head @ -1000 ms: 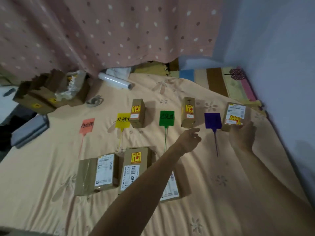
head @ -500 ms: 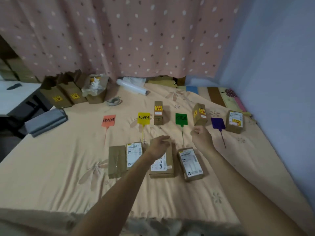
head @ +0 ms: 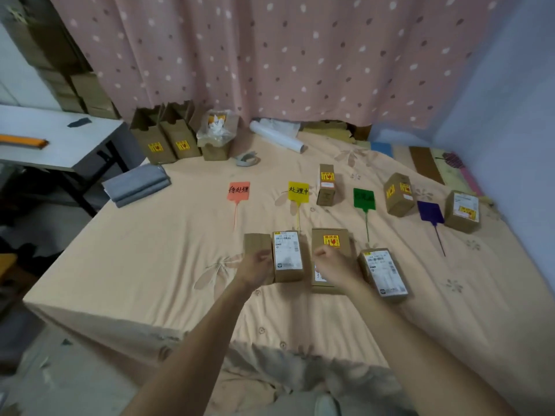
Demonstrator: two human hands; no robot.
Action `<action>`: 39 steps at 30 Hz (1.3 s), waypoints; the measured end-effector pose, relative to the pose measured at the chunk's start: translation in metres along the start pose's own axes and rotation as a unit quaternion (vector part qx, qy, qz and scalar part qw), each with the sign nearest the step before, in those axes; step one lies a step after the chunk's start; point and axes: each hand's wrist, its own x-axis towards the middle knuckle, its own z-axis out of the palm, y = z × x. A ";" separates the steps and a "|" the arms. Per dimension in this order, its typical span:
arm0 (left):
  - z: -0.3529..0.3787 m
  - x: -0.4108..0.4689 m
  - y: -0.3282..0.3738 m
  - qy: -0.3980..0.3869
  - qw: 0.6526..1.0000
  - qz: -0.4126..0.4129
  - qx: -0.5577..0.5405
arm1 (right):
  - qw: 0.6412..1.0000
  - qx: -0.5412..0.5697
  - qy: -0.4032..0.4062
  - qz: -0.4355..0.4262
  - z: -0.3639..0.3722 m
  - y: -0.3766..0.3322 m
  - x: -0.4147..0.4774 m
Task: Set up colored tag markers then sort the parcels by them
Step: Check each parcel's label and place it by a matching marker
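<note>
Four tag markers lie in a row on the bed: orange [head: 238, 191], yellow [head: 298, 191], green [head: 364, 198], purple [head: 430, 212]. One parcel stands beside the yellow tag [head: 326, 184], one beside the green [head: 398, 193], one beside the purple [head: 462, 211]. Three more parcels lie nearer me: left [head: 286, 256], middle [head: 330, 240], right [head: 384, 273]. My left hand [head: 255, 267] grips the left parcel's near left edge. My right hand [head: 333, 264] hovers curled over the middle parcel, hiding its lower half; no grip shows.
Open cardboard boxes [head: 168, 136] and a white roll [head: 277, 136] line the curtain at the back. A tape roll [head: 247, 159] and folded grey cloth [head: 136, 184] lie at back left. A white table [head: 60, 139] stands left of the bed; a wall runs along the right.
Both hands pulled back toward me from the far row. My left hand shifted from the middle parcel to the left one; my right hand came down over the middle parcel.
</note>
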 end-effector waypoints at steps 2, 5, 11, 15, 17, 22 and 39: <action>-0.004 0.001 -0.015 0.021 0.999 -0.025 -0.003 | 0.999 0.004 -0.035 0.004 0.019 0.001 0.005; -0.007 0.005 -0.037 0.054 0.997 -0.058 0.023 | 0.995 0.002 -0.099 0.006 0.047 0.004 0.012; -0.012 0.024 -0.063 0.110 0.980 -0.114 0.119 | 0.985 -0.027 -0.171 -0.007 0.095 0.005 0.028; -0.008 0.034 -0.075 0.062 0.987 -0.124 0.082 | 0.983 0.026 -0.182 -0.004 0.118 0.006 0.035; -0.008 0.036 -0.080 0.062 0.991 -0.121 0.018 | 0.983 0.063 -0.171 0.006 0.125 0.006 0.034; -0.011 0.020 -0.086 0.103 0.981 -0.127 -0.100 | 0.985 0.103 -0.135 0.010 0.124 0.005 0.024; -0.033 -0.088 0.031 -0.083 0.951 0.039 -0.295 | 0.937 0.296 0.081 -0.166 0.020 -0.044 -0.079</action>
